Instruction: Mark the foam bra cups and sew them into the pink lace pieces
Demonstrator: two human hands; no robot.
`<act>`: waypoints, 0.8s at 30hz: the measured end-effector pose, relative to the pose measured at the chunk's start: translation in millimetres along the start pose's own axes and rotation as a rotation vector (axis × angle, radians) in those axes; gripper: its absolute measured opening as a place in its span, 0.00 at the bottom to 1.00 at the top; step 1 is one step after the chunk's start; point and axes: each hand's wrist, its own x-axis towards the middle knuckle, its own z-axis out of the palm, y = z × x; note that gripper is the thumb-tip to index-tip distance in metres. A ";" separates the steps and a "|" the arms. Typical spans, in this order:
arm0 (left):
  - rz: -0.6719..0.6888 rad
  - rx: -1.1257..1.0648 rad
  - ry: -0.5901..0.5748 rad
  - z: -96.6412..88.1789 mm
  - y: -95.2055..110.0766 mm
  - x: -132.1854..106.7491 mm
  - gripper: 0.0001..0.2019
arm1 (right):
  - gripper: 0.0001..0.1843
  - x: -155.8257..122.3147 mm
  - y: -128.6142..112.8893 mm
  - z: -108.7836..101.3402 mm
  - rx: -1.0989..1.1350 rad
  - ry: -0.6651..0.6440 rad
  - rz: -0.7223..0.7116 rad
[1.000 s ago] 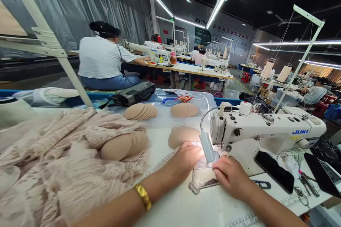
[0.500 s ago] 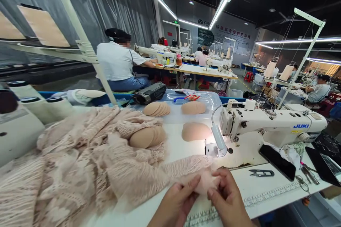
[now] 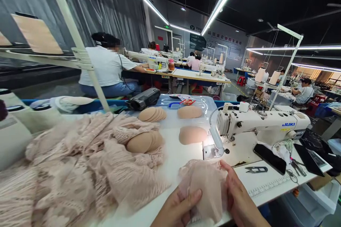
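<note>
A sheer pale-pink fabric piece (image 3: pixel 206 186) is spread between my two hands, just in front of the sewing machine's needle area. My left hand (image 3: pixel 181 204) grips its left side, thumb lying on top. At its right edge, my right hand (image 3: pixel 238 189) pinches the cloth near the upper corner; the fingers behind are hidden. Beyond the fabric stands the white sewing machine (image 3: pixel 255 124), its small lamp (image 3: pixel 217 136) lighting the metal needle plate (image 3: pixel 209 151). A heap of pale-pink lace fabric (image 3: pixel 106 170) lies left of my hands.
Beige oval pads (image 3: pixel 145 142) rest on the lace heap, with more pads (image 3: pixel 192 134) on the table behind. Thread snips (image 3: pixel 256 169), a black phone (image 3: pixel 270 158) and scissors (image 3: pixel 298 166) lie at right. A thread stand (image 3: pixel 93 81) rises at left. A co-worker (image 3: pixel 103 67) sits ahead.
The fabric between my hands was bunched up and is now opened out into a broader panel. My right hand has moved right and turned more upright. The view has shifted slightly right.
</note>
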 end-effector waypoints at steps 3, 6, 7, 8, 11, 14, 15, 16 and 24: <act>0.004 -0.037 -0.003 1.2 0.5 6.0 0.24 | 0.60 -2.8 7.9 4.6 -0.067 -0.002 -0.095; 0.039 -0.050 0.031 5.6 3.1 14.2 0.22 | 0.66 -0.4 14.3 9.7 -0.110 0.018 -0.152; 0.061 -0.055 0.067 7.1 4.2 17.3 0.22 | 0.66 0.7 16.1 10.4 -0.111 0.027 -0.165; 0.087 -0.069 0.111 8.5 5.1 20.1 0.23 | 0.66 1.5 17.7 10.5 -0.109 0.037 -0.177; 0.128 -0.137 0.199 12.9 5.2 24.7 0.23 | 0.61 2.3 20.2 8.2 -0.111 0.095 -0.198; 0.088 -0.116 0.099 17.8 0.5 22.2 0.25 | 0.55 2.3 17.1 6.4 -0.116 0.141 -0.210; 0.084 -0.088 0.071 19.3 -1.6 20.5 0.27 | 0.53 2.8 14.5 6.2 -0.110 0.147 -0.222; 0.087 -0.055 0.058 20.6 -3.7 18.9 0.29 | 0.51 3.8 11.2 6.1 -0.097 0.153 -0.236; 0.157 0.202 0.108 22.6 -7.3 19.3 0.28 | 0.30 5.5 -13.1 6.7 -0.170 0.253 -0.233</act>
